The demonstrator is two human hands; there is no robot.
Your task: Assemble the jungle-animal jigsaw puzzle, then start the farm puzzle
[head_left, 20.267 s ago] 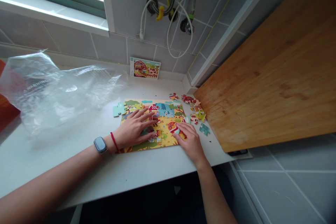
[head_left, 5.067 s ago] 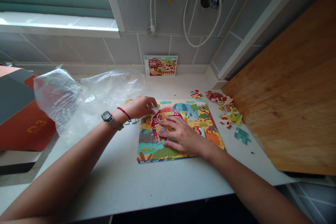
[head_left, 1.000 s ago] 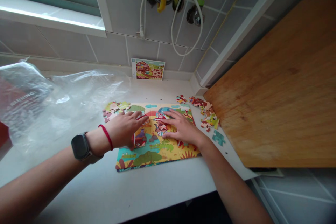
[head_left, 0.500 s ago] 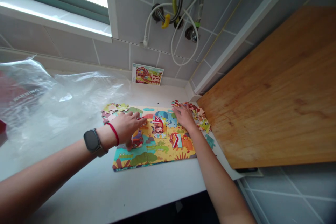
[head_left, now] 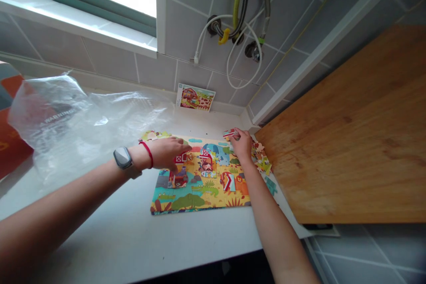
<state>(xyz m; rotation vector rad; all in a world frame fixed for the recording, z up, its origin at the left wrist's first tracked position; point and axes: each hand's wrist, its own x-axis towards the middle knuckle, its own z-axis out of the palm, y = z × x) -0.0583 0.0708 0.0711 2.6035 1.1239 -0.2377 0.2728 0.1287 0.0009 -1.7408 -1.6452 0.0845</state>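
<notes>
Over the left part of an assembled animal jigsaw puzzle (head_left: 196, 202), my left hand (head_left: 168, 153) is spread, its fingers above some loose barn pieces. My right hand (head_left: 242, 144) pinches a red-and-white puzzle piece (head_left: 229, 133) at the puzzle's far right corner. Loose pieces lie on the puzzle: one with a red barn and a figure (head_left: 207, 164) in the middle, a red-and-white one (head_left: 229, 182) to its right, and a dark red one (head_left: 179, 179) below my left hand. More loose pieces (head_left: 261, 157) are heaped right of my right hand, partly hidden by it.
A farm picture card (head_left: 195, 97) leans against the tiled wall. Crumpled clear plastic (head_left: 100, 120) and an orange box (head_left: 13, 142) lie left. Several pieces (head_left: 155, 135) sit behind my left hand. A wooden board (head_left: 349, 142) stands right; hoses and a white cable (head_left: 229, 66) hang above.
My right hand has lifted a red-and-white piece from the pile at the far right. My left hand stays over the puzzle's left side. The view has shifted slightly left.
</notes>
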